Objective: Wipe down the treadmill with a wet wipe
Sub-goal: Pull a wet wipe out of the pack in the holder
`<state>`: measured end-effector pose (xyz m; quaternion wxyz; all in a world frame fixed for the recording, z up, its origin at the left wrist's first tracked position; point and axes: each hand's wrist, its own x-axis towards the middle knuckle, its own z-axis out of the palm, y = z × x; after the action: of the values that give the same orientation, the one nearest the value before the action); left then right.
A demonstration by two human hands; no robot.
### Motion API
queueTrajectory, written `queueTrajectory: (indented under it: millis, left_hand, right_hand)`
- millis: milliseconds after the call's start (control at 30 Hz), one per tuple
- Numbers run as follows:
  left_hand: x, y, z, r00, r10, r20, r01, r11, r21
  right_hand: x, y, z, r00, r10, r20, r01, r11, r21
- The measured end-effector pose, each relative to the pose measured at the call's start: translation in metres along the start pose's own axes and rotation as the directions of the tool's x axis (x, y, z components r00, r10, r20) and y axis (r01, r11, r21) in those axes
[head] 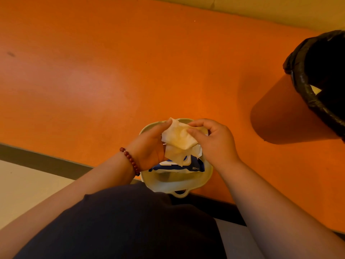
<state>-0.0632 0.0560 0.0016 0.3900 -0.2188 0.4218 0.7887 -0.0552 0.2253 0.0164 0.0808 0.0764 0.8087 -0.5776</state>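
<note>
The wet wipe (179, 139) is held up between both hands, just above the open pack of wipes (196, 166), which lies in a pale handled basket (186, 186) on the orange floor (112, 71); the left hand (149, 146) holds its left edge with the thumb laid over the far corner, the other fingers hidden beneath the sheet; the right hand (214, 141) pinches the right edge between thumb and forefinger, the remaining fingers curled loosely behind.

The main risk, as I judge it, is at the lower fold; the sheet hangs down to the pack's opening, and I cannot tell whether it is free; a firm pull could draw out a second wipe or lift the light pack from the basket; a hold by the corners alone could also let the damp sheet slip and fall to the floor, dirtying it before use; it is crumpled too, so it may need spreading before it wipes well.

A bin (321, 71) lined with a black bag stands well apart at the right; a red bead bracelet (130, 161) sits on the left wrist; a dark strip and a pale surface lie at the near left, though I cannot tell whether they belong to the treadmill; nothing stands between the hands and the basket.
</note>
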Motion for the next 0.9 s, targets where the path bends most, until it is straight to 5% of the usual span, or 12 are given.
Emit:
queueTrajectory:
  millis: [167, 333, 467, 733, 900]
  left_hand:
    - [0.002, -0.001, 0.003, 0.989, 0.077, -0.124, -0.075, 0.997, 0.018]
    - [0.001, 0.002, 0.001, 0.992, -0.120, -0.047, 0.120, 0.993, -0.001]
    - [0.002, 0.000, 0.004, 0.988, -0.108, -0.114, 0.103, 0.993, -0.053]
    - [0.000, 0.002, -0.005, 0.968, -0.072, -0.242, 0.032, 0.986, -0.165]
    - [0.000, -0.002, -0.001, 0.951, -0.041, -0.306, -0.013, 0.985, -0.172]
  right_hand:
    - [-0.006, 0.002, 0.000, 1.000, -0.019, -0.019, 0.021, 0.996, 0.089]
    - [-0.010, 0.004, 0.000, 0.997, -0.066, -0.027, 0.068, 0.995, 0.079]
    - [-0.010, 0.008, 0.001, 0.998, -0.044, -0.034, 0.046, 0.995, 0.089]
    - [-0.011, 0.016, -0.005, 0.952, 0.147, 0.269, -0.240, 0.903, 0.356]
    - [-0.010, 0.021, 0.003, 0.949, 0.300, 0.095, -0.313, 0.865, 0.392]
